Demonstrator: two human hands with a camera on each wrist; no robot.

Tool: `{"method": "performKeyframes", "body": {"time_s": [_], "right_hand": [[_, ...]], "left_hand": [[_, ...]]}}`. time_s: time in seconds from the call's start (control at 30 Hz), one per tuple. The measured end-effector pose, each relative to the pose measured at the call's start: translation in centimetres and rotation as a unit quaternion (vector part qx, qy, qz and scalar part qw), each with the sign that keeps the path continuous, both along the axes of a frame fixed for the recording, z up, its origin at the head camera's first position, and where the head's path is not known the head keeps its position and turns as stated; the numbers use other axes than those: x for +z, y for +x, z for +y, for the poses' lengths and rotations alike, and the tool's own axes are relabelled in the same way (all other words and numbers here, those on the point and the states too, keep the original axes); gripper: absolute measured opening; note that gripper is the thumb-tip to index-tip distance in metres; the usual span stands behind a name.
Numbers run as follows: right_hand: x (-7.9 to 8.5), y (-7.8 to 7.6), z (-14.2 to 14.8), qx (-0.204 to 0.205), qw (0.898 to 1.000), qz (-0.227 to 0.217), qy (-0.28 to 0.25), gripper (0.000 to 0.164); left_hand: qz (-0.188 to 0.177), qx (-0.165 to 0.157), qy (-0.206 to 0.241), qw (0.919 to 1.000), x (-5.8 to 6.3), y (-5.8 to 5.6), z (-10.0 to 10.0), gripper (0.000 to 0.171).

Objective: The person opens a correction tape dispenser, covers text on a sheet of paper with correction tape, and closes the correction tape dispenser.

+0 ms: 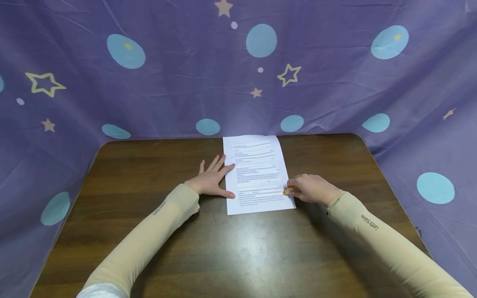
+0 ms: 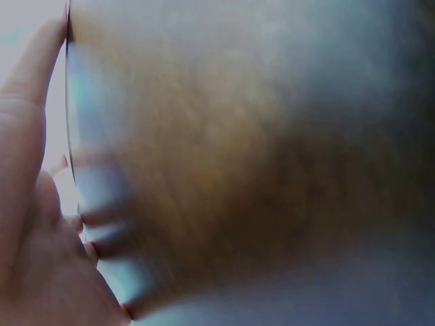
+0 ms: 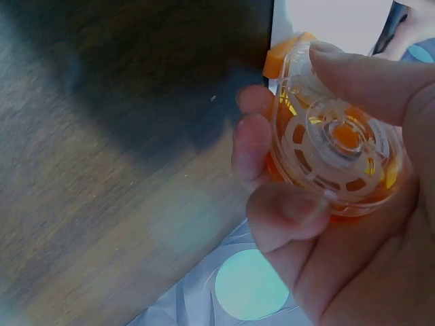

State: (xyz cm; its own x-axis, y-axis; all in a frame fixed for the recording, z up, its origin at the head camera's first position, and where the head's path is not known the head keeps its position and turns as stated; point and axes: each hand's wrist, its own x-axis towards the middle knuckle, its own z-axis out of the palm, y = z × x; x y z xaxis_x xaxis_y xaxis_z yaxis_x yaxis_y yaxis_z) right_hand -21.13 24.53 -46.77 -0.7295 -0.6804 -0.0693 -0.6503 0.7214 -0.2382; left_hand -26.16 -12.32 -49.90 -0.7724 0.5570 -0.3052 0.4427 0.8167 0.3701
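Observation:
A printed sheet of paper [image 1: 257, 176] lies on the table, with white strips over some of its lines. My left hand [image 1: 213, 179] rests spread on the paper's left edge, its thumb and index finger on the sheet. At the lower right edge of the paper, my right hand [image 1: 311, 188] holds a correction tape dispenser [image 3: 340, 142] of clear plastic with orange parts. Thumb and curled fingers wrap round it in the right wrist view. Its orange tip [image 1: 286, 191] is at the paper's right margin. The left wrist view is mostly blurred table, with the left hand [image 2: 41, 204] at its edge.
The brown wooden table [image 1: 149, 248] reaches to a purple curtain [image 1: 167, 82] with stars and blue spots, which hangs behind it and on both sides. Beige sleeves cover both forearms.

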Motion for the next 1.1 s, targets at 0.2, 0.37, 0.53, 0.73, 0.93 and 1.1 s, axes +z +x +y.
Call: {"method": "performKeyframes", "body": {"time_s": [0.2, 0.37, 0.53, 0.73, 0.93, 1.1], "right_hand": [[0.0, -0.2, -0.4, 0.006, 1.000, -0.013, -0.006, 0.011], [0.1, -0.4, -1.5, 0.022, 0.999, -0.017, -0.017, 0.010], [0.1, -0.5, -2.7, 0.039, 0.999, -0.015, -0.018, 0.010], [0.1, -0.6, -3.5, 0.046, 0.999, -0.014, -0.016, 0.009], [0.1, -0.5, -3.8, 0.046, 0.999, -0.014, -0.015, 0.009], [0.0, -0.5, -4.1, 0.047, 0.999, -0.019, -0.012, 0.012]], "left_hand": [[-0.011, -0.005, 0.008, 0.9999, 0.3, -0.1, -0.3, 0.114], [-0.013, -0.002, 0.018, 0.9997, 0.2, -0.2, -0.3, 0.114], [-0.011, -0.004, 0.021, 0.9997, 0.2, -0.1, -0.5, 0.116], [-0.020, -0.009, 0.021, 0.9995, 0.3, -0.1, -0.8, 0.117], [-0.021, -0.015, 0.024, 0.9994, 0.2, -0.3, -0.9, 0.117], [-0.012, -0.018, 0.025, 0.9994, 0.0, -0.3, -1.0, 0.117]]}}
